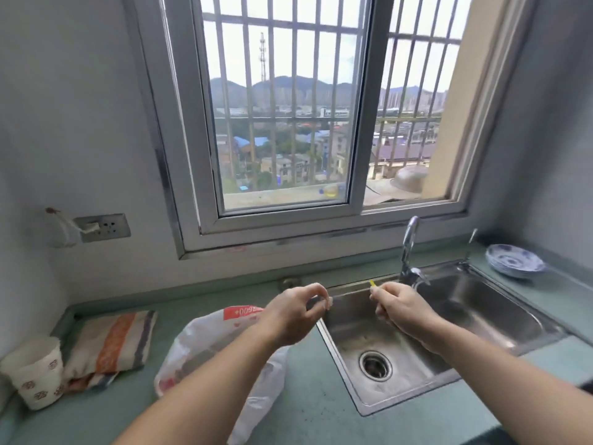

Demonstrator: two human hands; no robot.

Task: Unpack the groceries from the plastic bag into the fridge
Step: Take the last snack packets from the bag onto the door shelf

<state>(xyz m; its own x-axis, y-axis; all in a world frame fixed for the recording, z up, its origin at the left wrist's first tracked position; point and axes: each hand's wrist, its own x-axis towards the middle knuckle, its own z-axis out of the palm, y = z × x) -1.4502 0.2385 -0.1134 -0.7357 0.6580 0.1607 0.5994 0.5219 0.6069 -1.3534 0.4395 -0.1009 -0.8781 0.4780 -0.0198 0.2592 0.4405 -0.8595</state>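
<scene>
A white plastic bag (205, 351) with red print lies crumpled on the green counter, left of the sink, partly under my left forearm. My left hand (295, 313) hovers above the bag's right end, its thumb and fingers curled together near a small pale thing at the fingertips; what it is cannot be told. My right hand (401, 311) is over the sink, fingers curled round a thin item with a yellow tip (372, 283) sticking out above the fist. No fridge is in view.
A steel sink (481, 316) with a tap (409, 248) sits to the right. Stacked blue-patterned plates (515, 261) stand at the far right. A folded striped cloth (112, 342) and a paper cup (35, 374) are at the left. A barred window fills the wall ahead.
</scene>
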